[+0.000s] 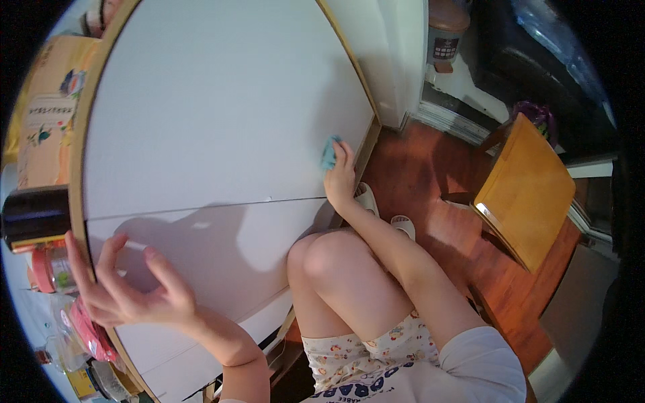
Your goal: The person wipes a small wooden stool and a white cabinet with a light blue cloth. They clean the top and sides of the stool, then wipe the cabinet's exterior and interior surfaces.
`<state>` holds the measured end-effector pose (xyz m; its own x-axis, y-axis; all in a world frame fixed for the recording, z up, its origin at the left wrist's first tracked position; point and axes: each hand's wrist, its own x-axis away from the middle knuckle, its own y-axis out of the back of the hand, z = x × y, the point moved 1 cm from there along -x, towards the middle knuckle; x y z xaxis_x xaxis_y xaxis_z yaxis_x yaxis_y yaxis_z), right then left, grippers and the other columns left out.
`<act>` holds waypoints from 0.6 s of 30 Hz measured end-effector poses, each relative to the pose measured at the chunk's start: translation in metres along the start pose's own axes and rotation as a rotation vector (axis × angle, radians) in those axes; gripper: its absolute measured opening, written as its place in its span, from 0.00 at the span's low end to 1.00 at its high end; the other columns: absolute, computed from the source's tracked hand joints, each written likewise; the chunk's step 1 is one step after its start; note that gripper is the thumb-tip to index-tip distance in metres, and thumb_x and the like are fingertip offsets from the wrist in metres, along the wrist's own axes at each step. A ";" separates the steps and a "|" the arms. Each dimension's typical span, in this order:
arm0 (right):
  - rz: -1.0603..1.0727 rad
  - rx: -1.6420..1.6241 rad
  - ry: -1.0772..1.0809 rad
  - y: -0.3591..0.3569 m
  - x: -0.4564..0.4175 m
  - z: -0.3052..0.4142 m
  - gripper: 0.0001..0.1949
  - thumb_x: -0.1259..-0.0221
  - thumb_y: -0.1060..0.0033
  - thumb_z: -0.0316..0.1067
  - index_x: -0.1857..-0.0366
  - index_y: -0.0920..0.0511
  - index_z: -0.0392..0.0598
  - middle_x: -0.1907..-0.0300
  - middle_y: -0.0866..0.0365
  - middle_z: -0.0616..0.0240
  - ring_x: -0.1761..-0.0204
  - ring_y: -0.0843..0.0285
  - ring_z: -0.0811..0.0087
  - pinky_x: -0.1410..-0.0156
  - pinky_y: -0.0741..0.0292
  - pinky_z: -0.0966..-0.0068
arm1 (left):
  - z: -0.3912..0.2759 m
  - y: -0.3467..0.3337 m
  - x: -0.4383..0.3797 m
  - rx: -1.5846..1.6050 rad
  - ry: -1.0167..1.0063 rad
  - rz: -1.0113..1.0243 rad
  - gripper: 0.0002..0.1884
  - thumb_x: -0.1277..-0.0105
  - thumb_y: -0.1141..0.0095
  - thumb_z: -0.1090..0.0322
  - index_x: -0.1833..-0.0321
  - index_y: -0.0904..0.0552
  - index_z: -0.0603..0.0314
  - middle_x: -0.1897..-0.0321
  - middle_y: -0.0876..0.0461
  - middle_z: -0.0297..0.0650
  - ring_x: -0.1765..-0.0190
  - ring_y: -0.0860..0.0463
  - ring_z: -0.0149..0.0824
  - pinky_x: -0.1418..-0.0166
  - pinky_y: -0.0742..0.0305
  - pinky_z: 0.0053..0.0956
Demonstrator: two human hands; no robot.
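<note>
My right hand [339,179] is closed around a small teal cloth [330,153], which lies against the large white upper panel [216,111] of a cabinet close to its right edge. At the cabinet's left, my left hand [136,297] has its fingers spread and curved by the light wood edging [76,126]. A pale streak shows between its thumb and forefinger; whether it is a thing or a reflection I cannot tell. Below a thin seam, a second white panel [272,237] carries the shadow of my arm and body.
Along the left are a printed carton [55,116], a dark cylindrical container [38,214], a pink-lidded jar [43,272] and a pink packet [90,330]. On the right, a wooden stool [529,196] stands on the red-brown wood floor [403,166]. A lidded bin [446,35] is behind.
</note>
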<state>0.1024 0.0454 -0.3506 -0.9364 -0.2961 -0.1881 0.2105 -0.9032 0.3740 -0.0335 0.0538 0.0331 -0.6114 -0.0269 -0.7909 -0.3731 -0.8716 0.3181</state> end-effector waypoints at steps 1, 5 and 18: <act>0.031 0.043 -0.053 -0.003 0.005 -0.013 0.26 0.38 0.54 0.19 0.34 0.39 0.47 0.37 0.39 0.53 0.41 0.29 0.47 0.42 0.25 0.57 | 0.003 -0.002 0.001 -0.025 -0.027 -0.025 0.13 0.45 0.45 0.49 0.61 0.16 0.39 0.36 0.23 0.25 0.48 0.26 0.26 0.46 0.42 0.27; 0.176 -0.017 -0.429 -0.013 0.002 -0.060 0.23 0.36 0.54 0.22 0.37 0.41 0.41 0.37 0.40 0.50 0.46 0.27 0.42 0.44 0.26 0.52 | -0.002 -0.006 0.004 0.050 0.032 -0.056 0.15 0.44 0.44 0.49 0.61 0.15 0.46 0.38 0.22 0.28 0.46 0.26 0.31 0.42 0.36 0.31; 0.465 -0.012 -0.610 -0.006 0.020 -0.044 0.25 0.34 0.52 0.25 0.36 0.45 0.30 0.38 0.41 0.39 0.39 0.34 0.40 0.34 0.32 0.54 | -0.005 -0.005 -0.002 0.062 0.067 -0.044 0.09 0.53 0.43 0.60 0.68 0.17 0.47 0.39 0.21 0.33 0.49 0.27 0.35 0.41 0.43 0.31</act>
<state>0.0950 0.0312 -0.3959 -0.7388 -0.4259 0.5222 0.6206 -0.7320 0.2811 -0.0268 0.0558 0.0298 -0.5465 -0.0237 -0.8372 -0.4422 -0.8408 0.3124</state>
